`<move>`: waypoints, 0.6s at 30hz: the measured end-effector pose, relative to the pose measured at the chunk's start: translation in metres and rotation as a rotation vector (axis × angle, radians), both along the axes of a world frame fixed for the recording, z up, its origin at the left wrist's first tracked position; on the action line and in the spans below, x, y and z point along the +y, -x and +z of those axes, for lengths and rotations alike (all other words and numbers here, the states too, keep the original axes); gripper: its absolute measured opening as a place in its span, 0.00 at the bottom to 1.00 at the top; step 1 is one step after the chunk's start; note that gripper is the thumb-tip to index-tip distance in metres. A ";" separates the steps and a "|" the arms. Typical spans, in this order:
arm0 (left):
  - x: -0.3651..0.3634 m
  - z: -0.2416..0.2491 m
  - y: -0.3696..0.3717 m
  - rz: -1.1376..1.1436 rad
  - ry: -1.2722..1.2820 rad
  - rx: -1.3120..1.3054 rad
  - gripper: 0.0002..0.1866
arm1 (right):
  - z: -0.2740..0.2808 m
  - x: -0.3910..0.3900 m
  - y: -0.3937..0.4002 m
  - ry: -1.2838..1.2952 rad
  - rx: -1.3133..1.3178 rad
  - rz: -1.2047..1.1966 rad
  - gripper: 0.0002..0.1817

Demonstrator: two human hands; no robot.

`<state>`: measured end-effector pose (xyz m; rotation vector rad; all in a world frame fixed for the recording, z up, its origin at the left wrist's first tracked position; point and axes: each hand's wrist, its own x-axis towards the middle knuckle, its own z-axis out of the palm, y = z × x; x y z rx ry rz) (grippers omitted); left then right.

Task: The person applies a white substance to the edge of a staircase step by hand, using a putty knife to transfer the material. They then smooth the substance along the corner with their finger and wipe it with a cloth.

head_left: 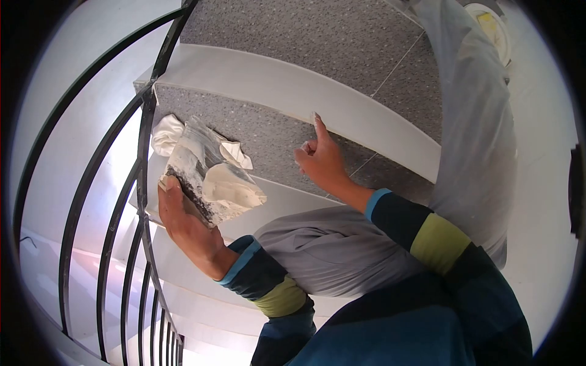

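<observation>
My left hand (186,213) is closed on the near edge of a flat, smeared sheet (195,143), thumb on top. The sheet carries a thick lump of white putty-like paste (232,189) and a dark, crusty patch by my thumb. My right hand (326,155) holds nothing; its index finger points up the stairs, and the other fingers are curled. White residue coats that fingertip, which overlaps the lower part of the white riser (293,85). Behind the sheet, a crumpled white cloth (166,135) lies on the speckled grey tread (268,137).
A black metal railing (145,134) runs along the left side, with bars curving outward. My grey-trousered leg (476,122) extends up the right side, beside the white wall. A round white container (491,30) with something yellow in it stands at the top right. White stairs descend below.
</observation>
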<state>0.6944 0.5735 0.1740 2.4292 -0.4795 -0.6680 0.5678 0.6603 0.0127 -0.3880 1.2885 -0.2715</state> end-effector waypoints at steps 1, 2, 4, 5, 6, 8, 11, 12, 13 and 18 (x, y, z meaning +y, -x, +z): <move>0.003 -0.001 -0.003 0.000 -0.001 -0.001 0.25 | 0.000 -0.003 -0.004 -0.001 -0.001 0.000 0.45; 0.006 -0.001 -0.006 -0.070 -0.033 -0.074 0.25 | -0.001 -0.006 -0.008 0.007 -0.009 0.004 0.44; 0.008 -0.001 -0.006 -0.141 -0.066 -0.147 0.24 | 0.000 -0.011 -0.015 0.014 -0.019 0.007 0.44; 0.007 0.000 -0.004 -0.116 -0.070 -0.141 0.24 | 0.000 -0.013 -0.019 0.018 -0.052 -0.007 0.44; 0.006 0.001 -0.004 -0.103 -0.073 -0.137 0.24 | 0.000 -0.015 -0.022 0.022 -0.085 -0.022 0.44; 0.006 0.002 -0.004 -0.140 -0.096 -0.147 0.24 | 0.004 -0.020 -0.024 0.054 -0.155 0.005 0.44; 0.021 0.002 -0.019 -0.442 -0.174 -0.327 0.24 | 0.015 -0.021 -0.025 0.152 -0.266 0.067 0.44; 0.026 0.002 -0.023 -0.694 -0.231 -0.495 0.23 | 0.018 -0.022 -0.025 0.218 -0.307 0.104 0.44; 0.020 0.001 -0.017 -0.694 -0.230 -0.498 0.23 | 0.018 -0.022 -0.025 0.219 -0.310 0.102 0.44; -0.007 0.002 0.005 0.071 0.020 0.109 0.17 | 0.004 -0.028 -0.026 0.346 -0.002 0.257 0.45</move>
